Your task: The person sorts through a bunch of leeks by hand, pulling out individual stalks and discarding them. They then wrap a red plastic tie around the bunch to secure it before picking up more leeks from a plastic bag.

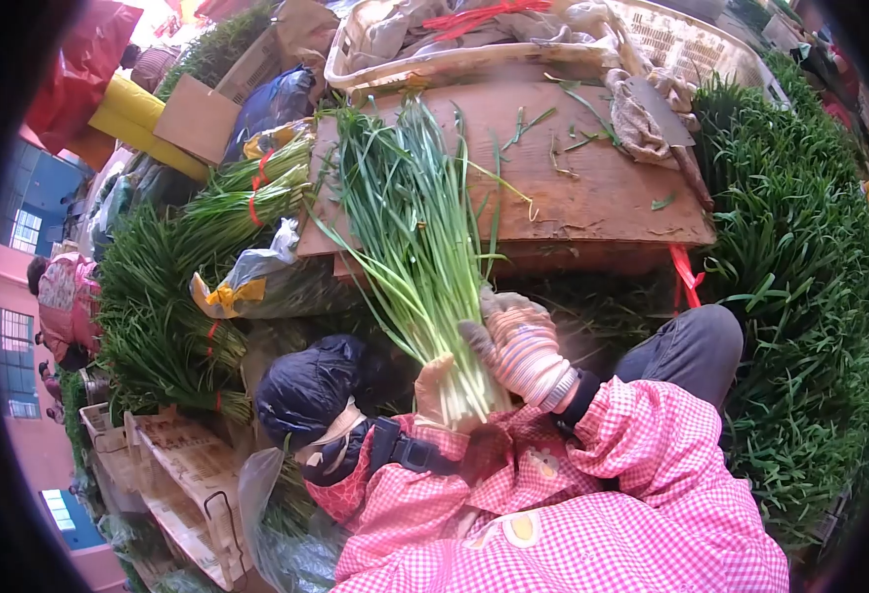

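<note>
A big bunch of long green leafy stalks (419,227) lies with its leaves on a reddish wooden board (592,198) and its pale stem ends toward my body. My right hand (518,341), in a striped knitted glove, wraps round the right side of the stems. Against their left side, near the pale ends, is my left hand (434,388), gloved in tan, its fingers partly hidden by my sleeve and the stalks. A cleaver (660,111) with a wooden handle rests on a rag at the board's right edge.
Beyond the board stands a cream plastic crate (474,64) holding cloths and red ties. Tied green bundles (182,237) are piled at the left, near a black plastic bag (306,385). Loose greens (800,296) fill the right side. A person in pink (67,301) is at the far left.
</note>
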Available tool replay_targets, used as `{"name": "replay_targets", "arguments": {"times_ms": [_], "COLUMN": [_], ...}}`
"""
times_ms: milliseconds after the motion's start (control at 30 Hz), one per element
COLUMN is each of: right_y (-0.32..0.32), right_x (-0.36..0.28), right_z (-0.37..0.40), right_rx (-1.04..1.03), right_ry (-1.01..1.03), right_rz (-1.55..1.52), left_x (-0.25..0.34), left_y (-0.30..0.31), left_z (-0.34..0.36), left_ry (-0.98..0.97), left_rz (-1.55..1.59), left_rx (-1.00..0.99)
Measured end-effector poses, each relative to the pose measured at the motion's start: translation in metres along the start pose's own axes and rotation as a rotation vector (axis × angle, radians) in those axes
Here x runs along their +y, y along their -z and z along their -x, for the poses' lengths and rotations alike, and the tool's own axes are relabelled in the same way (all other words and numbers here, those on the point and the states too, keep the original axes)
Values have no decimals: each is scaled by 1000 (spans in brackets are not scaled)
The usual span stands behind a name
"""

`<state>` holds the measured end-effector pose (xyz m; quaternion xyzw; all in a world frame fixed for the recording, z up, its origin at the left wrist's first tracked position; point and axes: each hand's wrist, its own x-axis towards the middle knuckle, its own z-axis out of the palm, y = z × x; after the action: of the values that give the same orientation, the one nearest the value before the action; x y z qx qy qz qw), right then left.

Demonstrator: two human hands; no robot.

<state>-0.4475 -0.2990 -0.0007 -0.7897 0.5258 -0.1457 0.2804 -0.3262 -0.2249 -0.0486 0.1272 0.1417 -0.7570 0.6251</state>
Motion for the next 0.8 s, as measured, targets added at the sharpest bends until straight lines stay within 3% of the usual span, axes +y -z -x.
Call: {"name": "replay_targets", "arguments": {"times_ms": [33,67,100,167,200,233,267,333,367,500,567,700,800], "right_y": [1,0,-1,-2,12,19,15,11,14,5,0,18,44], "right_x": [0,3,11,32,32,41,56,63,53,40,36,27,13], "right_z": [0,0,-1,-8,-13,-19,-27,-36,-39,-73,-76,-55,-31], "right_rx": [-18,48,58,80,73,69,117,84,0,1,-72,-387,-425], "right_ry": [27,98,74,30,-213,-329,-275,-216,-209,12,-35,-247,-217], "right_rz": [8,1,-249,-749,-1070,-1241,-1056,-1030,-1191,-844,-708,-906,-761], "left_x": [2,7,11,9,9,10,9,9,10,12,14,11,8], "left_y": [5,5,5,-6,-6,-8,-9,-7,-3,0,4,-5,-8], "left_z": [-3,-2,-2,2,4,5,5,4,4,4,4,5,3], "left_ry": [44,169,294,214,203,217,212,216,222,231,222,219,195], "left_rz": [-26,26,80,150,194,219,201,194,206,158,158,221,156], "left_rx": [74,-127,-328,-175,-158,-176,-174,-174,-172,-154,-162,-163,-219]}}
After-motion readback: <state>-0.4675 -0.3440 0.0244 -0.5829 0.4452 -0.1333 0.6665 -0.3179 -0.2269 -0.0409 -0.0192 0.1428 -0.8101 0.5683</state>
